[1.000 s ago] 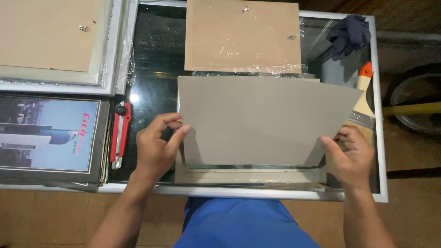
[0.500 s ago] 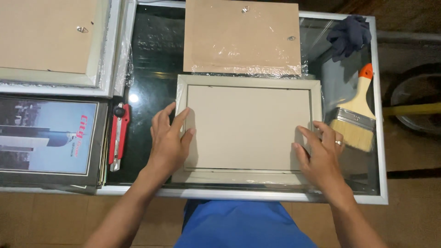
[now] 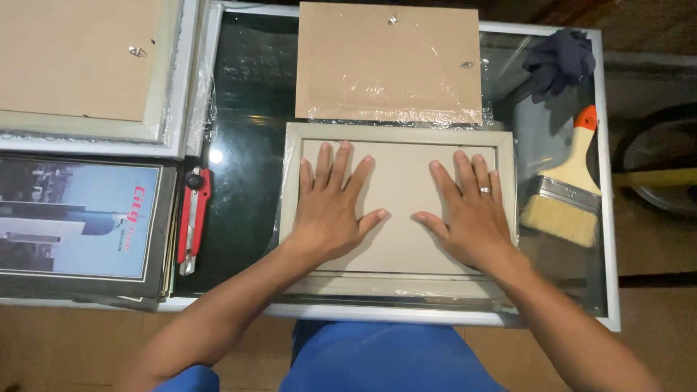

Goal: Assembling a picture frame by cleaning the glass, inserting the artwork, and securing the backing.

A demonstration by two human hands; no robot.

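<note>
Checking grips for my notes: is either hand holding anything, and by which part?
Nothing is gripped. Left hand and right hand lie flat, palms down, on the grey board inside the frame.

This looks like a small picture-framing workshop. A glass-topped bench (image 3: 247, 145) carries pale frames (image 3: 399, 279) lying face down, a loose brown backing board (image 3: 388, 62), a framed print (image 3: 72, 218), a red utility knife (image 3: 193, 218), a wide dusting brush (image 3: 566, 196) and a dark cloth (image 3: 557, 59).
</note>
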